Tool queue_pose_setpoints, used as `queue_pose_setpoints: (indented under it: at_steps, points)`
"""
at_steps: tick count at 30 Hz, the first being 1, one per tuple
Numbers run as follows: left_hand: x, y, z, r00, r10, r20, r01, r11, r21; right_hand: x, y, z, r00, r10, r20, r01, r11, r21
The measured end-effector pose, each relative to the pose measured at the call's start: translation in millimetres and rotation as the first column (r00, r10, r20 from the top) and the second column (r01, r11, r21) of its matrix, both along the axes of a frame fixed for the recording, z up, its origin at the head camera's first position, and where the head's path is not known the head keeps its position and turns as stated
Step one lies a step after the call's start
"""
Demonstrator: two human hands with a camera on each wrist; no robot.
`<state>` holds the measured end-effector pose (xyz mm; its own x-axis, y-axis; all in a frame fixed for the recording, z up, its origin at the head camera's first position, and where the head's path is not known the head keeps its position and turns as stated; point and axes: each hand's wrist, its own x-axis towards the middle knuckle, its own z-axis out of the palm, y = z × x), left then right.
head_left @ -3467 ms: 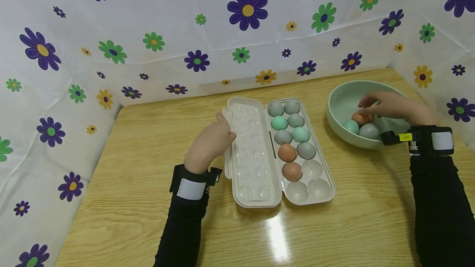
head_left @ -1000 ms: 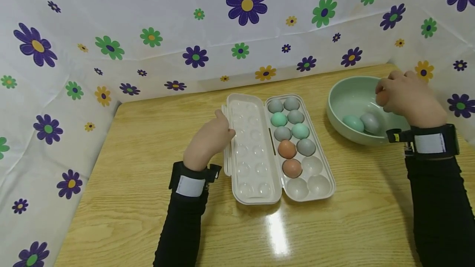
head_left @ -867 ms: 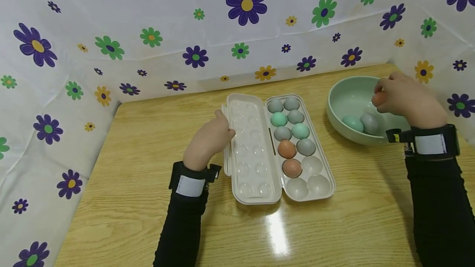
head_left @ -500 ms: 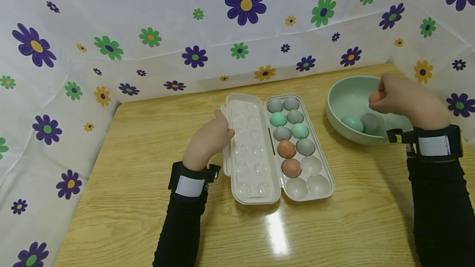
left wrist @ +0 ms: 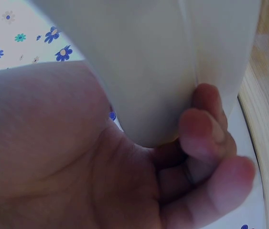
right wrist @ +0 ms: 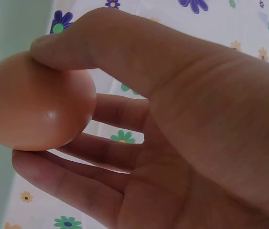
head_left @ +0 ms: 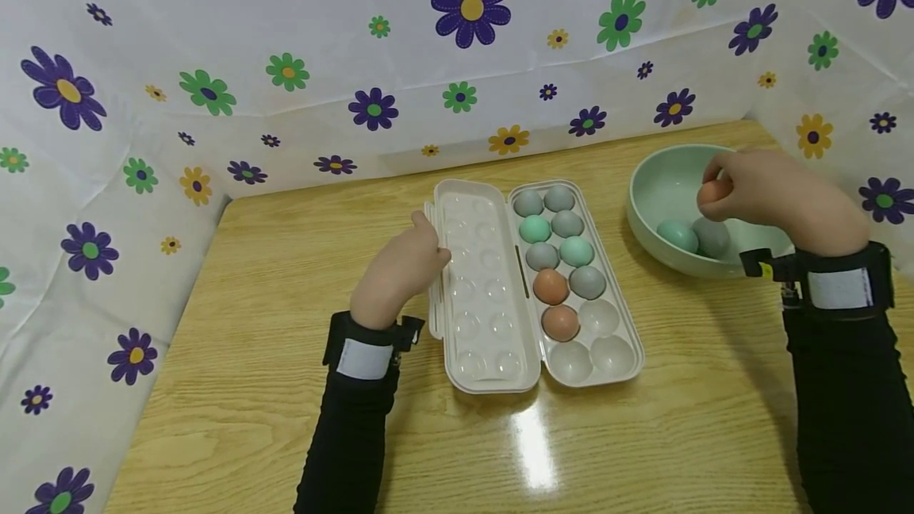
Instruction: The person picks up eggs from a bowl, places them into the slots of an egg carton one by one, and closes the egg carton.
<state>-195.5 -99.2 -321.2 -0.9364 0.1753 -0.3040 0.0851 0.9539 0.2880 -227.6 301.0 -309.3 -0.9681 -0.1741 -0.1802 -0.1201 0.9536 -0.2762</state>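
My right hand (head_left: 793,197) pinches a brown egg (right wrist: 38,102) between thumb and fingertips, held over the pale green bowl (head_left: 660,181). Inside that bowl lie a teal egg (head_left: 677,236) and a grey egg (head_left: 711,238). Left of it an egg carton (head_left: 611,357) lies opened out, with grey, mint and brown eggs in most of its cups; the three nearest the front right hold none. My left hand (head_left: 400,276) grips the outer edge of the carton's lid (head_left: 489,304), its fingers curled round the rim in the left wrist view.
All this stands on a wooden table (head_left: 271,300). A white flowered cloth (head_left: 307,14) hangs behind it and along both sides. The bowl sits close to the back right corner.
The brown egg has been lifted from the bowl in my right hand, leaving two eggs there. Lately the hand has turned and shifted slightly left. My left hand stays on the lid.
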Motion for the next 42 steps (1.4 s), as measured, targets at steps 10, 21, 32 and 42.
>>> queue_pose_setpoints:
  at_steps: [10, 21, 32, 42]
  points:
    - [1.4, -1.0, 1.3, 1.0, -0.007, -0.001, 0.007, 1.0, -0.004, 4.1, -6.8, 5.0, 1.0, 0.019, 0.001, -0.019, 1.0, -0.009]
    - [1.3, -1.6, 1.2, 1.0, -0.011, -0.01, 0.011, 1.0, -0.015, 6.6, -13.3, 9.1, 0.992, 0.112, -0.055, -0.112, 0.994, -0.005]
    - [1.6, -0.9, -0.2, 1.0, 0.004, 0.001, -0.004, 1.0, -0.009, 11.3, -19.3, 10.5, 0.984, 0.176, -0.034, -0.178, 0.98, -0.092]
    - [-0.9, -0.6, -1.4, 1.0, 0.002, -0.004, -0.002, 1.0, -0.023, 12.5, -20.7, 9.0, 0.971, 0.235, -0.043, -0.239, 0.958, -0.158]
